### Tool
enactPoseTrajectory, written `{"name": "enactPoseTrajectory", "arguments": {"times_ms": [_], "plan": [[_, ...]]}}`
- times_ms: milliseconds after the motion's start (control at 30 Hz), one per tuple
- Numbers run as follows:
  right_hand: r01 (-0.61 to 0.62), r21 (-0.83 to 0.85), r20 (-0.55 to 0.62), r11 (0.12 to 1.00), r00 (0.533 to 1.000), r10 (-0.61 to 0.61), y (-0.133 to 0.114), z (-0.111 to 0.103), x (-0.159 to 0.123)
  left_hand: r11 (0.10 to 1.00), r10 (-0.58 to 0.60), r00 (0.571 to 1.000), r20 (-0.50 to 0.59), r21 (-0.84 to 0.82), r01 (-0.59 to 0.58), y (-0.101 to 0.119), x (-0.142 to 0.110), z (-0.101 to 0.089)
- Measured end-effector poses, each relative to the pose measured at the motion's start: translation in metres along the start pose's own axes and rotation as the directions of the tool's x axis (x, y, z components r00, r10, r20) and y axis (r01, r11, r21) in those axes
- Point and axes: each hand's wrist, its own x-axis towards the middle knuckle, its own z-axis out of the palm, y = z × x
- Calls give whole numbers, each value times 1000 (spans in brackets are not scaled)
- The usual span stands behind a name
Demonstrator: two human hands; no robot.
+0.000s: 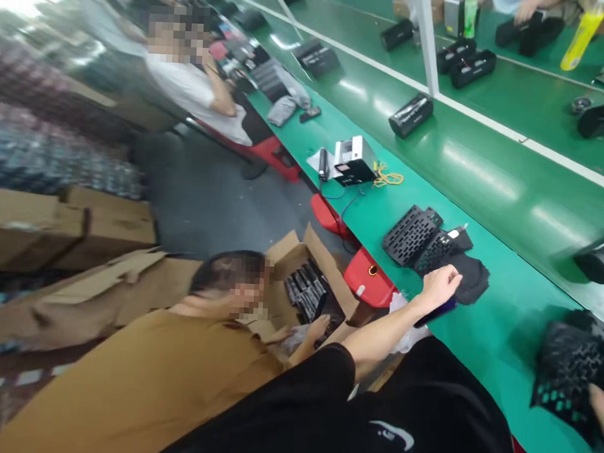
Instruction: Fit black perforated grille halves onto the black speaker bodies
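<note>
One left hand point(440, 287), fingers curled, beside black sheet point(472, 279); well apart, right hand point(602, 410) at black mesh point(563, 365); cannot tell grip of either.

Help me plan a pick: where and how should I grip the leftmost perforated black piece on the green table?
Probably pinch the leftmost perforated black piece by its left edge, coming from the picture's left. That edge shows free; on its right lie another perforated piece and the left hand.
</note>
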Motion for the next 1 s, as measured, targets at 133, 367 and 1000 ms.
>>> {"name": "enactPoseTrajectory", "arguments": {"times_ms": [133, 367, 1000], "plan": [[169, -357, 289, 919, 955, -63, -78, 98, 24, 998, -24, 988, -153, 50, 32, -31, 18, -30], [157, -406, 268, 900, 962, -46, -131, 136, 83, 992, 101, 986, -134, -59, -110, -46, 7, -24], [169, -230, 201, 958, 972, -123, -213, 151, 164, 928, 361, 932, -33, 117, -355, -34, -5, 34]]}}
